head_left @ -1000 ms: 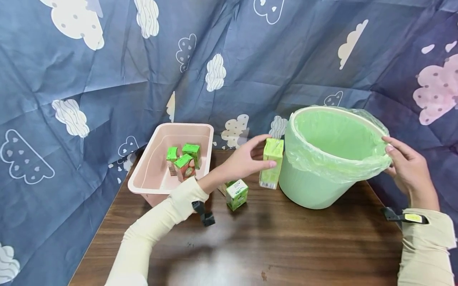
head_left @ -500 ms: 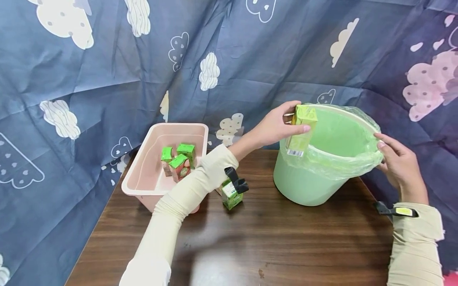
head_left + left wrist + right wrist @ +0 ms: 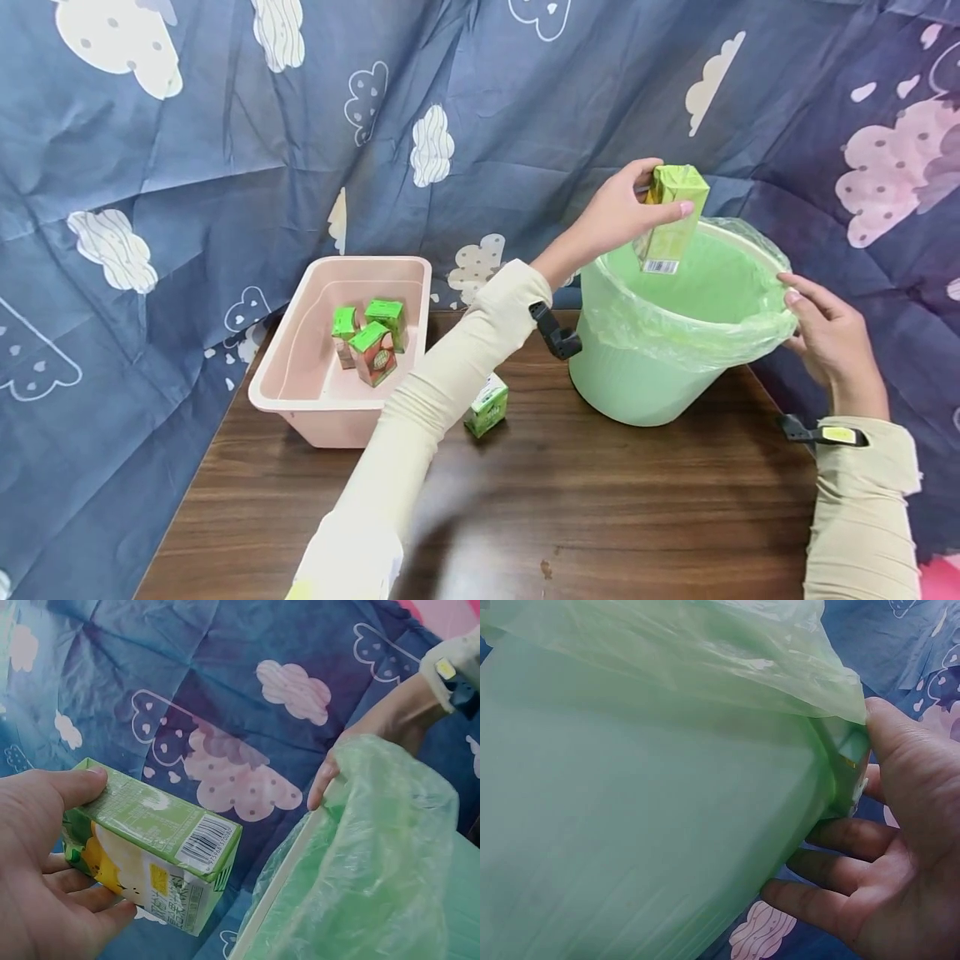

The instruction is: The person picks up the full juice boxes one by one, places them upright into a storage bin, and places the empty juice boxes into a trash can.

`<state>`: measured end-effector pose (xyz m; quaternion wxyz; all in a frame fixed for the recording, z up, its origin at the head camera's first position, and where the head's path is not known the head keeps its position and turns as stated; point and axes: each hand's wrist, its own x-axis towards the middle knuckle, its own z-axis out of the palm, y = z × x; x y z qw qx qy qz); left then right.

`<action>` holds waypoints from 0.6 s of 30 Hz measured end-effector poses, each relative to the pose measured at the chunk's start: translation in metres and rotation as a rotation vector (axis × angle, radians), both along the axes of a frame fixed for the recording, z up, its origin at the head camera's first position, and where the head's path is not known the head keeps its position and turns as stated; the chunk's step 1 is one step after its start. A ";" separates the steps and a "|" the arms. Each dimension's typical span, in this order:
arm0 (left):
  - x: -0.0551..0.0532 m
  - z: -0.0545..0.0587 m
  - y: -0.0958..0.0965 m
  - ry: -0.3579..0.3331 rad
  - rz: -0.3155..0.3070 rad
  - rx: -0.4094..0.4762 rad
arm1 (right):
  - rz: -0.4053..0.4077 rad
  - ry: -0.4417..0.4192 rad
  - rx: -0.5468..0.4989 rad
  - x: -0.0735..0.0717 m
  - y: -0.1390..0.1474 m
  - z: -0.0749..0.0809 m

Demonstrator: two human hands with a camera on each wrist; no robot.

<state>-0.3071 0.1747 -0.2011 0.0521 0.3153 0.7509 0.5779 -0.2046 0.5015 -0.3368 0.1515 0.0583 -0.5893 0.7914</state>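
Left grip [image 3: 626, 210] pinching green carton [image 3: 154, 814]; glossy, yellow-printed side, barcode [image 3: 205, 841] near one end; right grip [image 3: 842, 346] holding bin [image 3: 630, 379] rim

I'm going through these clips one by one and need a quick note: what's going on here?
A person's left hand holds a green carton over an open green bin lined with a plastic bag, while the right hand grips the bin at its rim. Three smaller cartons are in a pink tub, and another small carton sits on the wooden table.
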 end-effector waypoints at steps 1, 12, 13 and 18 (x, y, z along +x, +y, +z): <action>-0.002 0.001 0.004 0.005 0.011 -0.005 | 0.003 -0.001 0.002 0.000 0.000 0.001; -0.021 0.000 0.035 0.014 0.066 -0.009 | -0.027 -0.002 0.040 0.001 0.001 0.000; -0.022 -0.001 0.037 0.006 0.060 -0.008 | -0.027 -0.002 0.039 0.001 0.001 0.000; -0.023 -0.003 0.040 -0.055 0.010 0.024 | -0.032 -0.002 0.038 0.001 0.002 0.000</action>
